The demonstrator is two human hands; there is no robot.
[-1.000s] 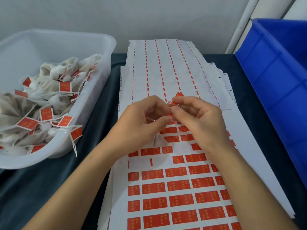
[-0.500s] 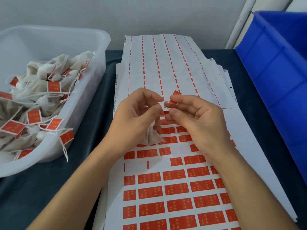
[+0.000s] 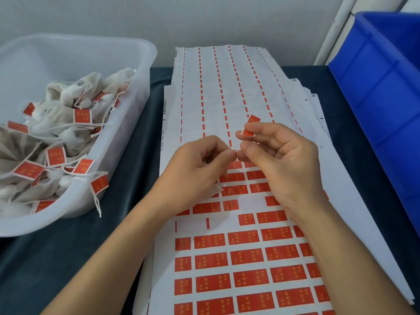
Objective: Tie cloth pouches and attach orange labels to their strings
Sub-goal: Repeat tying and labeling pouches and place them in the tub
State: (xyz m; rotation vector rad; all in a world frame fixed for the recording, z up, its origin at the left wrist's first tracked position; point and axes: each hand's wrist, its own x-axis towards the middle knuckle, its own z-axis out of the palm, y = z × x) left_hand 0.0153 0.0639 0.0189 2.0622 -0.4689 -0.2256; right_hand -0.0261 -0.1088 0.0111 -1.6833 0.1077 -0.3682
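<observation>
Handling a light, limp pouch and thin string: your left hand and right hand pinch the string over the middle of the label sheet. Orange label is sticky, flimsy, clamped in your right fingers; hold its edge. Versus 0.5 s ago, label sits higher, clear of the string
</observation>
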